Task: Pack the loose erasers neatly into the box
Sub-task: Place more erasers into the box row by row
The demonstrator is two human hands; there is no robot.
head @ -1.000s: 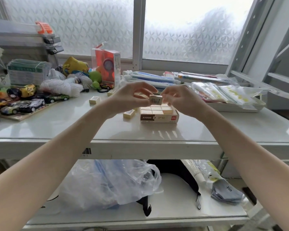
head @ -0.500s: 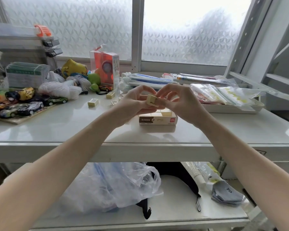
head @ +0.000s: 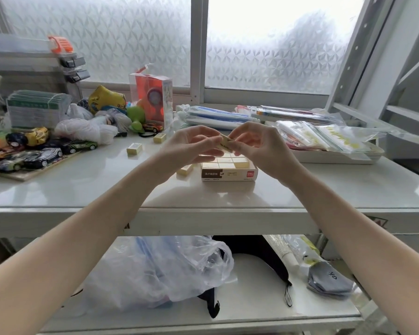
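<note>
A small cream eraser [head: 225,143] is pinched between the fingertips of my left hand [head: 191,146] and my right hand [head: 257,146], held in the air just above the box. The open eraser box [head: 229,174], brown and cream with a red logo, lies on the white table [head: 82,184] and holds rows of cream erasers [head: 228,160]. Three loose erasers lie on the table: one [head: 184,169] just left of the box, one [head: 134,149] further left, one [head: 159,138] behind it.
Toy cars [head: 34,155] on a board, bagged toys and an orange boxed item [head: 153,100] crowd the left and back. A tray [head: 363,160] of plastic sleeves sits at the right. A lower shelf holds a plastic bag [head: 160,272] and a black strap.
Both hands have turned the eraser between their fingertips; its printed face showed a second ago, now it is tilted edge-on. The hands stay above the box.
</note>
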